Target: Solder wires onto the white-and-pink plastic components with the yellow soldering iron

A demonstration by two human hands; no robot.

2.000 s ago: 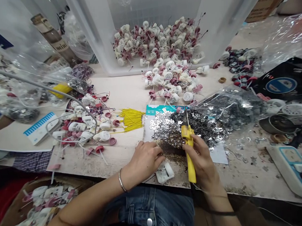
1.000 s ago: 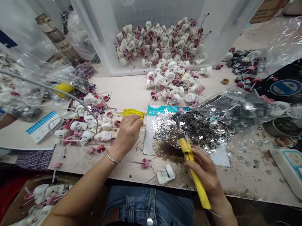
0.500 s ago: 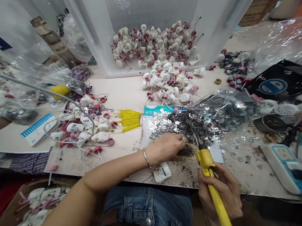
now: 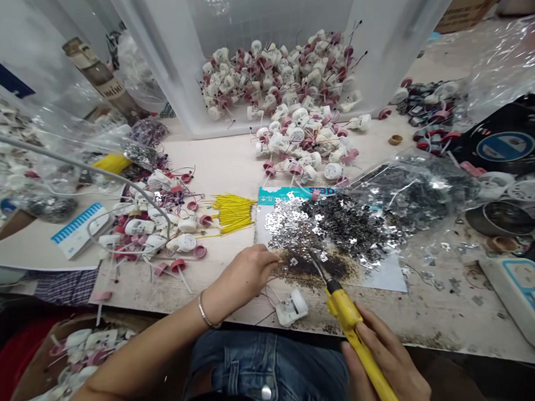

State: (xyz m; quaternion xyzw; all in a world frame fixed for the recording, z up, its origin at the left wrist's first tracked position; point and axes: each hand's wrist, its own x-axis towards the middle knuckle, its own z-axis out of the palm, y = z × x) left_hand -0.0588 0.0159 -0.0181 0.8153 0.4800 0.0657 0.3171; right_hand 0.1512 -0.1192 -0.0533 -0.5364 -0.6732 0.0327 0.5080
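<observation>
My right hand [image 4: 385, 355] grips a yellow-handled soldering iron [image 4: 350, 321], its tip over the dark, scorched-looking patch [image 4: 336, 268] on the white sheet. Closed in a pinch, my left hand [image 4: 246, 275] is at the patch's left edge; what its fingertips hold, if anything, is too small to make out. Small silvery metal plates [image 4: 286, 214] and a heap of small dark parts [image 4: 352, 223] lie beyond both hands. A white round-ended plastic part [image 4: 292, 307] with thin wires rests near the table's front edge, below my left hand.
Yellow wires [image 4: 232, 212] lie left of the sheet. White and pink parts [image 4: 158, 235] are piled farther left, under a bent grey cable [image 4: 134, 182]. A large translucent bin [image 4: 174, 104] on its side holds similar parts. A power strip [image 4: 515, 302] sits at right.
My left hand has moved left, away from the dark heap. The soldering iron has shifted left and down, its tip leaving the dark parts for the scorched patch.
</observation>
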